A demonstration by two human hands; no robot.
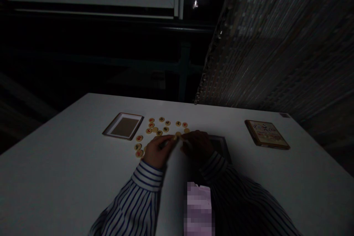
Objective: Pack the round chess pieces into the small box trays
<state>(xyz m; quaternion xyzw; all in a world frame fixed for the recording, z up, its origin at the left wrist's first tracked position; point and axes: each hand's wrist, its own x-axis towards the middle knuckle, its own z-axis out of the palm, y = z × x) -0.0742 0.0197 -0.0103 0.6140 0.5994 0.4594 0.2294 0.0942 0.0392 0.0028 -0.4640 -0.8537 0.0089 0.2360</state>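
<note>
Round wooden Chinese chess pieces [166, 129] with red or black characters lie loosely spread on the white table; a few show a blank face. My left hand [157, 152] is closed in a pinch, with a pale chess piece [175, 137] at its fingertips. Close beside it, my right hand [197, 145] is in deep shadow, its fingers bent and pressed together near the same spot. What those fingers hold is too dark to make out. Both hands are just in front of the scattered pieces. Beside and partly under my right hand lies a dark framed tray [225, 149].
An open shallow box [135, 131] with a brown rim lies left of the pieces. To the right is a box lid [267, 133] with printed characters. A bead curtain [249, 51] hangs behind the table's [69, 162] far right edge. A pinkish blurred patch [199, 210] shows near me.
</note>
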